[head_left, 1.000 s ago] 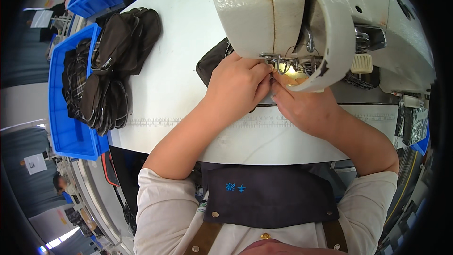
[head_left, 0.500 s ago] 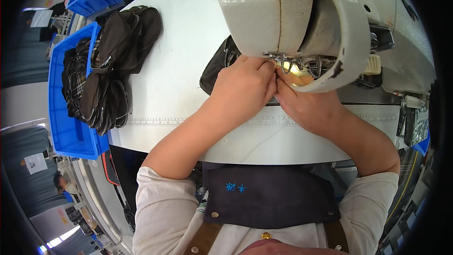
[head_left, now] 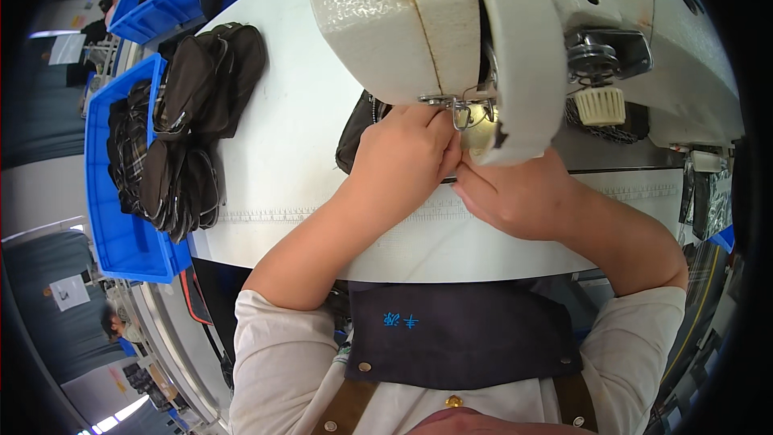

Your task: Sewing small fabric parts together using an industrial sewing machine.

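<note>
A white sewing machine (head_left: 366, 40) fills the upper right, its needle area partly hidden behind a pale curved guard (head_left: 527, 64). My left hand (head_left: 407, 145) is closed, thumb and fingers pressed together just below the presser area. From beneath it sticks out a dark brown fabric pouch (head_left: 351, 138) with a zipper along its edge; the rest of the pouch is hidden by the hand and machine head. My right hand (head_left: 515, 197) is closed too, fingertips meeting the left ones below the guard. What lies between its fingers cannot be made out.
At the left, a blue bin (head_left: 137, 254) holds dark pouches with plaid lining. More brown pouches (head_left: 205, 80) are stacked at its edge, on the white table (head_left: 274, 161). Another blue bin (head_left: 157, 8) stands behind. A ruler strip (head_left: 298, 213) runs along the table's front.
The view has shifted, so the machine appears farther left. My right hand has drawn slightly toward me, out from under the guard. My left hand stays at the pouch.
</note>
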### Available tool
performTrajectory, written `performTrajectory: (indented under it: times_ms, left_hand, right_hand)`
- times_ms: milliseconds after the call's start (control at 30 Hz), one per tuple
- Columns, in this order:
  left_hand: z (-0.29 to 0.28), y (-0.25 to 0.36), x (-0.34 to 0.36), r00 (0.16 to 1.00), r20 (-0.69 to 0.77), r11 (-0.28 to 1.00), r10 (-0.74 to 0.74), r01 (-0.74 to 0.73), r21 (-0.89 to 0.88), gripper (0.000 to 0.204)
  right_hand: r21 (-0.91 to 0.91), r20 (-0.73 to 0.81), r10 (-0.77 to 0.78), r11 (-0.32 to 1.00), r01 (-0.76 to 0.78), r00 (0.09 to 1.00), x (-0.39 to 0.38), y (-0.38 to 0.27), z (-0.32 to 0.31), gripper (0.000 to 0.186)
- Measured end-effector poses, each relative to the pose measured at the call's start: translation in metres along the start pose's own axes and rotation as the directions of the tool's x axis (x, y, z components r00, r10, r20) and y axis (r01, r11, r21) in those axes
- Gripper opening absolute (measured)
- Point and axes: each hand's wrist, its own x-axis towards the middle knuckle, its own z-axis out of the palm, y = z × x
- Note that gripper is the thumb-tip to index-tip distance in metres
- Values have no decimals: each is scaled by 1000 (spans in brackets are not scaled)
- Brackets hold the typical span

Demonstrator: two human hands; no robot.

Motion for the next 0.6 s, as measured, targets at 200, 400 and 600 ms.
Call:
performTrajectory:
  times_ms: [200,400,600]
  left_hand:
    - [-1,-1,0,1000,-15,1000,2,-2,21,10]
    - [2,-1,1,998,-46,999,-33,32,-9,14]
    - [1,-7,1,994,-35,991,-105,102,-86,13]
  right_hand:
    - [67,-93,-65,995,71,994,-1,-5,3,8]
    - [72,-65,-66,995,70,996,2,-5,2,9]
    - [82,-48,-35,996,39,998,0,-4,5,9]
